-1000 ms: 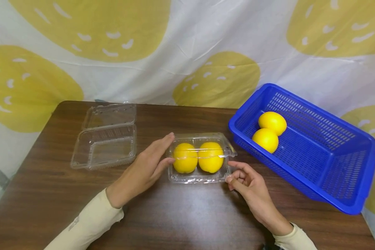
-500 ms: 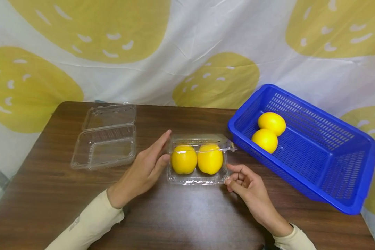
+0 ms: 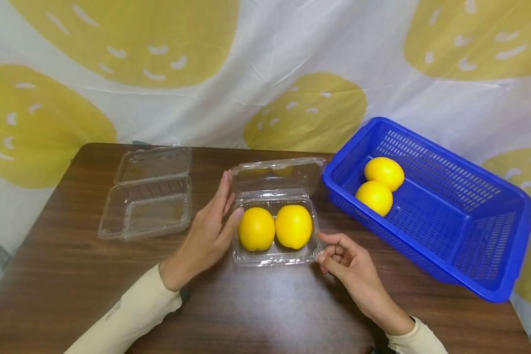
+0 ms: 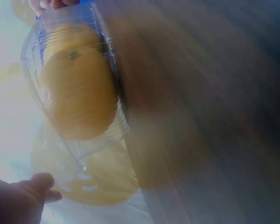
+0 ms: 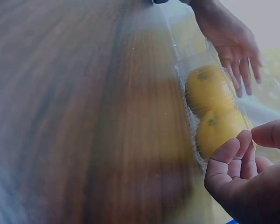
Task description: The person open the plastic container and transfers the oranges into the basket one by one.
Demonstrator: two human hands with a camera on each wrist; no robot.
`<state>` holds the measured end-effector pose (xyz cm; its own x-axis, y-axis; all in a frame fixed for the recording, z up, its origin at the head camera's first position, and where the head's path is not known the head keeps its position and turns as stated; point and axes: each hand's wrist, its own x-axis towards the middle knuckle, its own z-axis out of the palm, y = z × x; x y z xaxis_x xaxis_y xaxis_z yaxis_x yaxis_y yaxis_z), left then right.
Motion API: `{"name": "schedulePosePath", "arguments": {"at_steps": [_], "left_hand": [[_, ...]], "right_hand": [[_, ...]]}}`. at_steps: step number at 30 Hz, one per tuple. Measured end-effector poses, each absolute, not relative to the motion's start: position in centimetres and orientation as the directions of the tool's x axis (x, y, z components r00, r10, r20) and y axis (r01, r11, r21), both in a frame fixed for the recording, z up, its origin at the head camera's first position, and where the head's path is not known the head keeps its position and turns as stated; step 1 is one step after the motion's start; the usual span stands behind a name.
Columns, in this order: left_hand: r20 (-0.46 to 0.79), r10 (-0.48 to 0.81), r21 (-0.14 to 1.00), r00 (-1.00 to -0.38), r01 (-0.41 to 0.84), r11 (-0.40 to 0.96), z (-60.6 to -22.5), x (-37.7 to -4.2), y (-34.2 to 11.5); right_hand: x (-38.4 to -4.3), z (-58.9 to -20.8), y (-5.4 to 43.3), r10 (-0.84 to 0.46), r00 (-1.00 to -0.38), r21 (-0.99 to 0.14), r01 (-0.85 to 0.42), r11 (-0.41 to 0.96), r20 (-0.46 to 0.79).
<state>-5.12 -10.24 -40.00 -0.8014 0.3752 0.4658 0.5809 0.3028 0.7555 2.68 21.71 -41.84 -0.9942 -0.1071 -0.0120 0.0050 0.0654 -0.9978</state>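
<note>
Table [image 3: 256,314], brown, wood-grained. Right hand [image 3: 351,268], thumb and fingertip pinching the near right corner of a clear box [image 3: 272,259]; other fingers curled. Left hand [image 3: 205,233], fingers extended, gripping nothing, at the box's left side; contact cannot be told. In the box, on the table between the hands: two yellow fruits [image 3: 256,229], side by side. Lid [image 3: 276,179], raised behind them. Left: a second clear box [image 3: 152,211], lid back. Right: blue basket [image 3: 402,232], holding two further fruits [image 3: 384,174]. Behind: white cloth [image 3: 194,118], yellow-patterned.
</note>
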Motion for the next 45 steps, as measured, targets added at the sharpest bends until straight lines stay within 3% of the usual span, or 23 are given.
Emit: {"name": "schedulePosePath", "arguments": {"at_steps": [10, 17, 45], "left_hand": [[0.288, 0.338, 0.827, -0.896, 0.410, 0.384, -39.85, -5.52, -9.75], [0.184, 0.288, 0.785, -0.940, 0.317, 0.532, -39.96, -5.79, -9.71], [-0.030, 0.278, 0.777, -0.960, 0.153, 0.611, -39.98, -5.42, -10.18]], "right_hand": [[2.61, -41.82, 21.79, -0.118, -0.993, -0.997, 0.003, 0.075, -0.012], [2.59, -41.95, 21.94, -0.121, -0.992, -0.996, 0.018, 0.088, -0.029], [3.21, -41.96, 21.54, -0.105, -0.994, -0.997, 0.020, 0.072, -0.028]]}}
